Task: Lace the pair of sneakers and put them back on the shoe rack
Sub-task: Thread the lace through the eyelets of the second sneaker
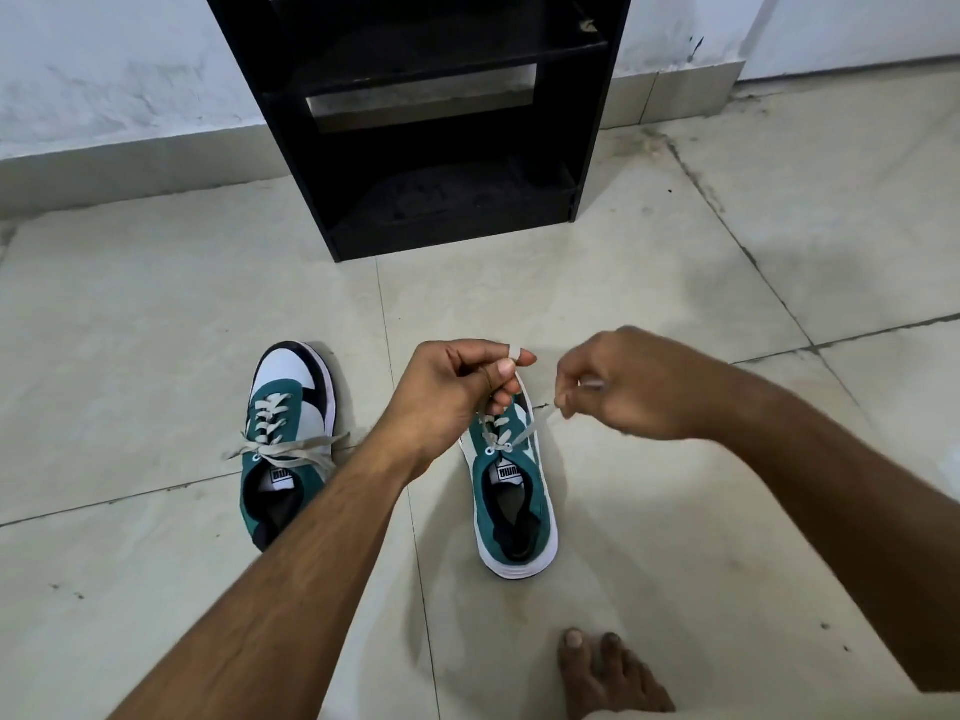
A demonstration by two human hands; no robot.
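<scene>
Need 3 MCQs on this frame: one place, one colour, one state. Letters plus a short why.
1. Where is the shoe rack?
A. behind the sneakers, against the wall
B. left of them
C. lying flat

2. Main colour of the sneaker uppers?
A. red
B. teal
C. yellow

3. The left sneaker is:
A. unlaced
B. on the rack
C. laced, on the floor

Key: 1 A, rack stands upright at the wall beyond both shoes. 2 B, teal with white and black. 3 C, its lace is threaded while both hands, left and right, pull lace ends on the right sneaker.
</scene>
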